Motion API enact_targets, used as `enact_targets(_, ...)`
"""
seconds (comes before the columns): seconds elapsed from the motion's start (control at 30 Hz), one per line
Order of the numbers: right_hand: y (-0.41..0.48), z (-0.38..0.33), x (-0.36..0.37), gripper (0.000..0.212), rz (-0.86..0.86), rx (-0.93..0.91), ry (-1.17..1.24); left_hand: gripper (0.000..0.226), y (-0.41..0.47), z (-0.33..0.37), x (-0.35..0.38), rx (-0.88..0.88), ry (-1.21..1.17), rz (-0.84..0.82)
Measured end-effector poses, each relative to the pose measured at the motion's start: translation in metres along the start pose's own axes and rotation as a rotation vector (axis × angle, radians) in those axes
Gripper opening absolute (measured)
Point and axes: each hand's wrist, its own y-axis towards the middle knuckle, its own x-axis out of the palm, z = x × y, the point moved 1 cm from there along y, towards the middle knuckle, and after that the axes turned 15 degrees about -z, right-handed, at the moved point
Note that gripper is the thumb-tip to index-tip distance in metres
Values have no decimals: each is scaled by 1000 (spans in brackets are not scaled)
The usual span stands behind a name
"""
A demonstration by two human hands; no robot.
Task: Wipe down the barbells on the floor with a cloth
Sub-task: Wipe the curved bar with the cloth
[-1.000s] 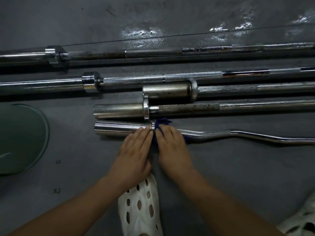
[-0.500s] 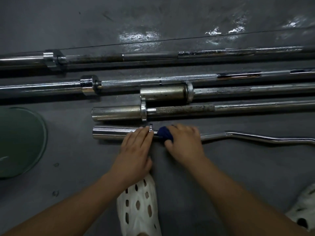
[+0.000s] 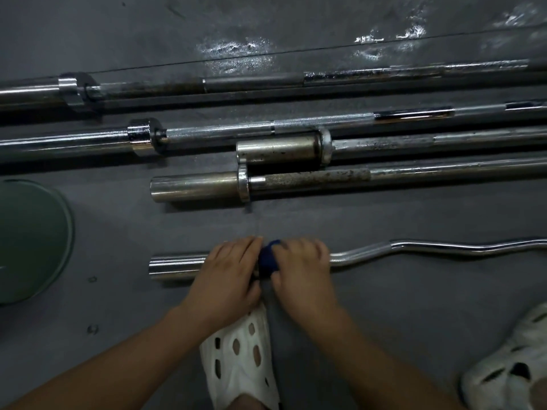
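A chrome curl bar [image 3: 414, 248] with a wavy shaft lies nearest me on the dark floor. My left hand [image 3: 228, 273] grips its sleeve [image 3: 177, 266] just left of the collar. My right hand [image 3: 302, 267] is wrapped around the shaft right of the collar, holding a dark blue cloth [image 3: 268, 258] against the metal. Only a small bunch of cloth shows between my hands. Beyond lie several straight barbells: a rusty one [image 3: 310, 179], a short-sleeved one [image 3: 384, 145], a knurled chrome one [image 3: 236, 131] and a dark one [image 3: 251, 82] farthest away.
A green weight plate [image 3: 32, 241] lies flat at the left edge. My white perforated shoes are at the bottom middle [image 3: 239, 359] and bottom right [image 3: 509, 365]. Wet glare marks the floor [image 3: 233, 48] at the top.
The curl bar now lies closer to me, with a wider gap to the rusty barbell. My right hand has closed around the shaft with the cloth bunched under it.
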Motion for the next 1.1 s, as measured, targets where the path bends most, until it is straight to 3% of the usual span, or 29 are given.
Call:
enact_targets(0.1, -13, 12, 7, 54, 2, -138, -60, 69, -2, 3, 1, 4, -18, -23)
enact_targets(0.2, -25, 70, 0, 46, 116, 60, -14, 68, -1, 3, 3, 15, -14, 3)
enact_targets(0.27, -31, 69, -1, 45, 137, 205, 78, 68, 2, 4, 4, 23, -14, 21)
enact_targets(0.37, -32, 32, 11, 53, 78, 9, -16, 70, 4, 9, 6, 27, -6, -6)
enact_targets(0.43, -27, 45, 6, 55, 60, -82, -75, 69, 4, 8, 5, 32, 0, -12)
enact_targets(0.57, -36, 79, 5, 56, 132, 166, 24, 71, 5, 2, 3, 35, -1, -11)
enact_targets(0.67, -38, 73, 17, 68, 89, 61, -93, 74, 4, 2, 5, 41, 3, -20)
enact_targets(0.73, -23, 81, 4, 57, 90, 39, -127, 75, 4, 1, 3, 41, 8, -15)
enact_targets(0.83, -6, 77, -16, 36, 11, 104, -118, 74, 6, -3, 0, 43, 22, 25)
enact_targets(1.03, 22, 80, -53, 30, -381, 39, 8, 79, 11, -1, -7, 19, 40, 65)
enact_targets(1.1, 25, 76, -58, 31, -434, 41, -36, 80, 13, -2, -8, 23, 41, 72)
